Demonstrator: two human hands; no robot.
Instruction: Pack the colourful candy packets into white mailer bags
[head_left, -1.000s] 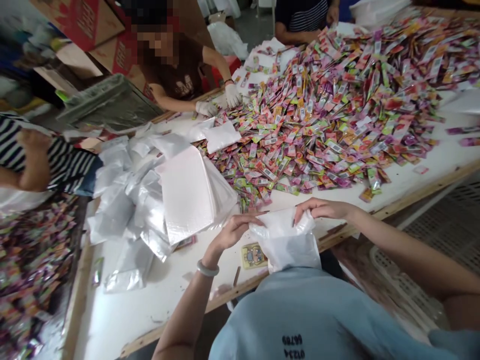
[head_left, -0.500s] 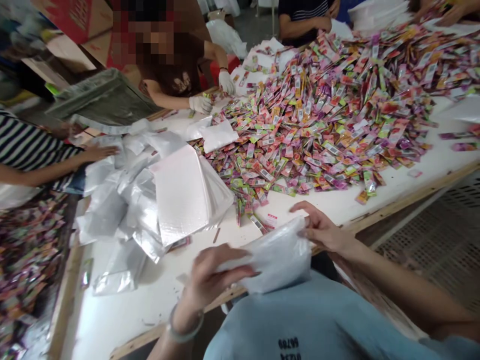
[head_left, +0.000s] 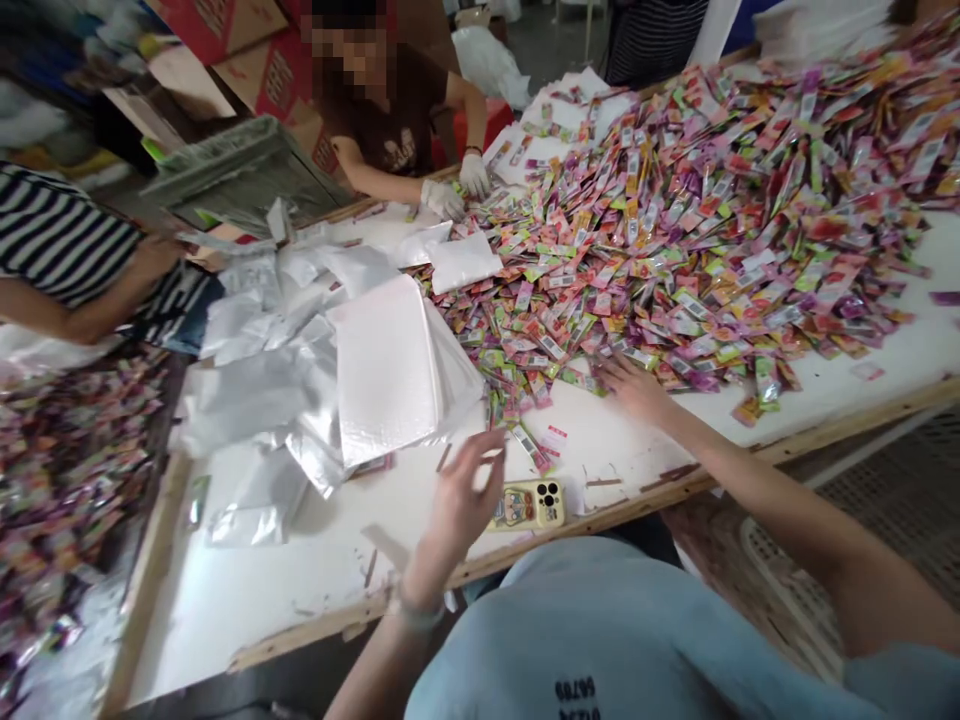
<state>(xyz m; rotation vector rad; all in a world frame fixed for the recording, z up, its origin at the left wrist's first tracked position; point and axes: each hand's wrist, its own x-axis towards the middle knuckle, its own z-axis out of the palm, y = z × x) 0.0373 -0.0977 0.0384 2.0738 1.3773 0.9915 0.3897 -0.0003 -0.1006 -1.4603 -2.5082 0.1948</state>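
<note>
My left hand [head_left: 465,495] hovers over the white table [head_left: 262,590] near its front edge, fingers spread and holding nothing, just left of a phone [head_left: 529,503] in a yellow cartoon case. My right hand [head_left: 634,385] rests flat with fingers stretched out at the near edge of a big heap of colourful sachets [head_left: 712,220]. A few loose sachets [head_left: 525,440] lie between my hands. A stack of white plastic bags [head_left: 390,365] sits to the left of my left hand. The filled white bag seen before is out of sight.
A person in a brown shirt with white gloves [head_left: 450,195] works at the table's far side. A person in a striped shirt [head_left: 67,260] stands at the left by crumpled clear bags [head_left: 255,380]. A bin of sachets [head_left: 60,480] and a plastic crate [head_left: 810,590] flank the table.
Both my hands let go of the white bag, which left the view. My right hand moved forward onto the sachet heap. My left hand opened above the table, and the phone is uncovered again.
</note>
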